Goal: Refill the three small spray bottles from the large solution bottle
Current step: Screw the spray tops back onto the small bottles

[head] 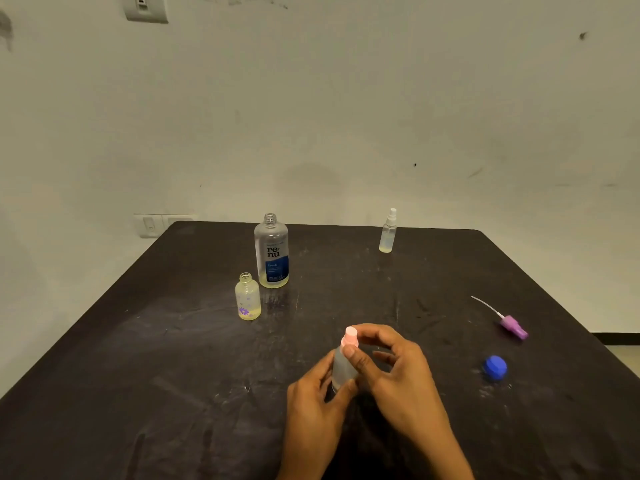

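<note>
**On a dark desk, a pink-topped bottle held in both hands**

On the black, scuffed desk [173, 341] against a pale wall, the large solution bottle [272, 252] stands upright and uncapped toward the far edge, a shallow layer of yellowish liquid at its bottom. Just in front of it and to its left stands a small flower-printed bottle [248, 297], also open at the neck. Far back on the right, well apart from the others, a slim clear spray bottle [388, 232] stands with its sprayer fitted. Near you, your left hand [313, 407] curls its fingers round the body of a frosted spray bottle [343, 365], while your right hand [398, 372] pinches the bottle's pink sprayer top [349, 336] between thumb and fingers. To the right lie a purple sprayer head [512, 325] with its dip tube, and, nearer you, a blue cap [494, 368].
</note>
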